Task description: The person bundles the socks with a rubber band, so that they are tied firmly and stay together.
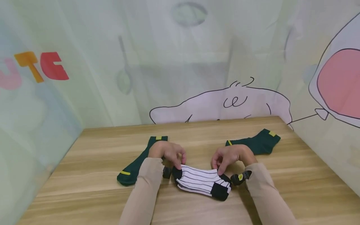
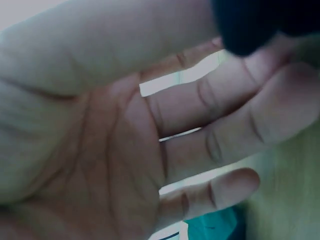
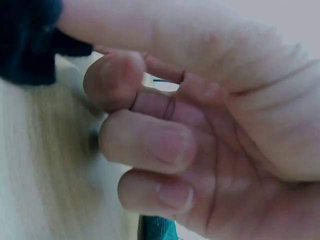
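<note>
Black-and-white striped socks lie on the wooden table, layered one over the other, with black patches at their ends. My left hand pinches the black left end between thumb and finger. At the right end, my right hand pinches another black part the same way. Dark cloth shows at the thumb tip in the left wrist view; the other fingers there are fairly straight. In the right wrist view, black cloth sits at the thumb tip, and the remaining fingers curl inward.
A dark green sock with yellow marks lies left of my left hand, partly behind it. Beyond my right hand lies another green sock. A printed curtain hangs behind the wooden table.
</note>
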Tool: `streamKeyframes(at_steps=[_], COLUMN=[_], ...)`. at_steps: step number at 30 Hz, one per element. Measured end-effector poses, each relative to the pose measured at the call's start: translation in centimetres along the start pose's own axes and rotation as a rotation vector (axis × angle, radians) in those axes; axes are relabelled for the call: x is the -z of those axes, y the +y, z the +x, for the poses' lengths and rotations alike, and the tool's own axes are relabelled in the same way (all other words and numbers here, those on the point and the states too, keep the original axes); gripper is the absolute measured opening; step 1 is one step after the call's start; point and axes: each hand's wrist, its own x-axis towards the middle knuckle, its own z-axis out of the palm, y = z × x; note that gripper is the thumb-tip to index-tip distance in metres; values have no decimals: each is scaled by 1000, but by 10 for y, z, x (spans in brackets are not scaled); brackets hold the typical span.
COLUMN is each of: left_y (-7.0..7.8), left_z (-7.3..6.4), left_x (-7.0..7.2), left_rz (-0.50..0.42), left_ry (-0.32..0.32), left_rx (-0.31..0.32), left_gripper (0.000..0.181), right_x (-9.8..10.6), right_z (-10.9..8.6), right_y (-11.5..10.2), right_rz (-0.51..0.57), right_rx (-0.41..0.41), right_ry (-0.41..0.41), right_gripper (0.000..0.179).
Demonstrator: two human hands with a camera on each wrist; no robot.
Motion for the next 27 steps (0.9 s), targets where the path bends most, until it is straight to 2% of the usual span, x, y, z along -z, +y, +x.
streamKeyframes(at_steps=[4,11,16,21,27], left_y=[-1,-10,-12,-16,-21], left_z=[0,-5,-10,-12,-15], left_x=[1,4,5,6,7], left_rz=[0,-32,-62,-70,-56], left_ry=[30,45,64,84,175], left_rx=[-31,-190,-271,-300,-303], left_gripper=[15,17,20,18,13], right_x=[-1,5,7,9,10], right_z=[-3,-11,-15,-15,-10], right_y=[3,10,13,16,18], right_rz=[-27,4,31,-1,-67], right_rx=[39,126,181,202,227], right_ry=[65,130,154,216,368], right_gripper=[10,12,13,13,16])
